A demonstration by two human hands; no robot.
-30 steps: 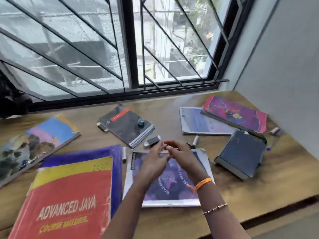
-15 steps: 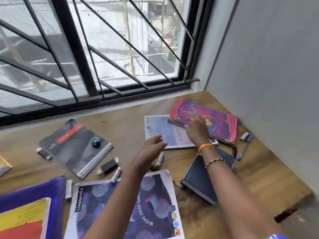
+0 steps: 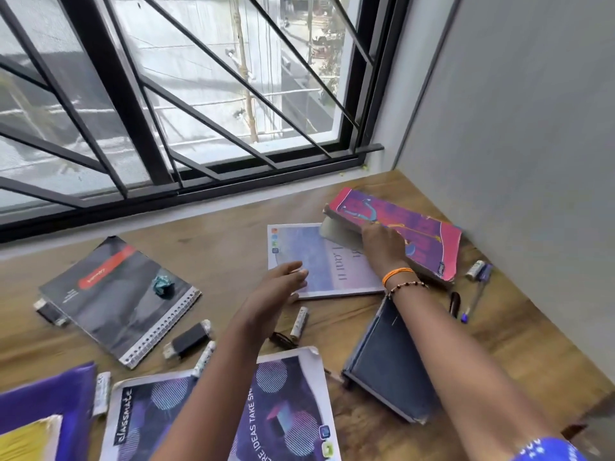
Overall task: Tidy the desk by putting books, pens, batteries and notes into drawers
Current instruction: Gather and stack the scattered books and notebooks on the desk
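My right hand (image 3: 382,242) grips the near edge of a thick pink and purple book (image 3: 416,224) and tilts its left end up off the desk. Under that raised end lies a pale blue notebook (image 3: 309,257). My left hand (image 3: 276,291) hovers with relaxed fingers over the pale notebook's near left corner and holds nothing. A dark blue diary (image 3: 389,361) lies under my right forearm. A purple "classmate" notebook (image 3: 283,410) lies at the bottom. A black spiral notebook (image 3: 113,301) with a crumpled teal note (image 3: 163,286) sits at the left.
Batteries (image 3: 299,322) and black drives (image 3: 189,339) lie scattered mid-desk. A blue pen (image 3: 476,294) and a battery (image 3: 475,269) lie by the grey wall (image 3: 532,161) at the right. A barred window (image 3: 183,94) runs along the back. A purple book (image 3: 43,404) shows at bottom left.
My right hand has taken hold of the pink book and lifted its left end. My left hand moved forward over the pale notebook. The view came closer.
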